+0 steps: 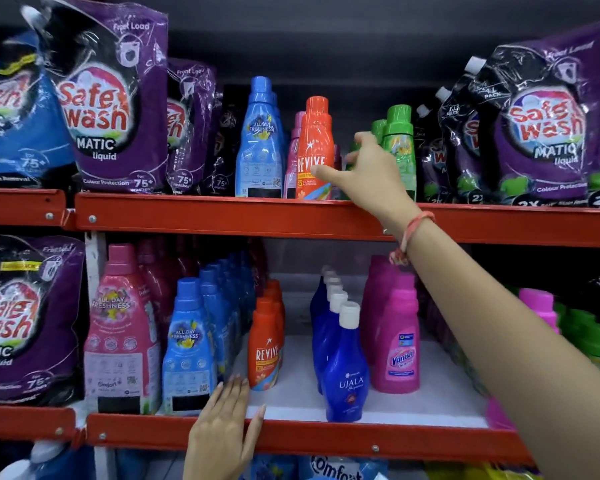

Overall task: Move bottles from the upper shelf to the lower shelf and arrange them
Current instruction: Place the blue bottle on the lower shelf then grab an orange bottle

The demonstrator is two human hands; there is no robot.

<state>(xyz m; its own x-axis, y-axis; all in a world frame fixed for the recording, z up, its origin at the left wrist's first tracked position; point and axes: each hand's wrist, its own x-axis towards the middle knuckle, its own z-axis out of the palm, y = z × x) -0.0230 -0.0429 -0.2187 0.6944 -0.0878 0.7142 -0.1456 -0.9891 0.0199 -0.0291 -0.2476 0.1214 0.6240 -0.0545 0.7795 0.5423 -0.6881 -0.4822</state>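
On the upper shelf (222,216) stand a tall blue bottle (260,143), an orange Revive bottle (313,147) with pink ones behind it, and green bottles (400,143). My right hand (368,168) is raised between the orange and green bottles, fingers spread, thumb touching the orange bottle's label, holding nothing. On the lower shelf (291,438) stand rows of pink, blue (187,344), orange Revive (266,344), dark blue Ujala (347,368) and pink Vanish (399,337) bottles. My left hand (226,424) lies flat on the lower shelf's front edge, next to the blue and orange rows.
Big purple Safe Wash pouches (111,98) fill the upper shelf's left and right ends (548,126) and the lower left (25,320). White shelf floor shows between the orange and Ujala rows. Green bottles (593,337) sit at the lower right. More packs lie below.
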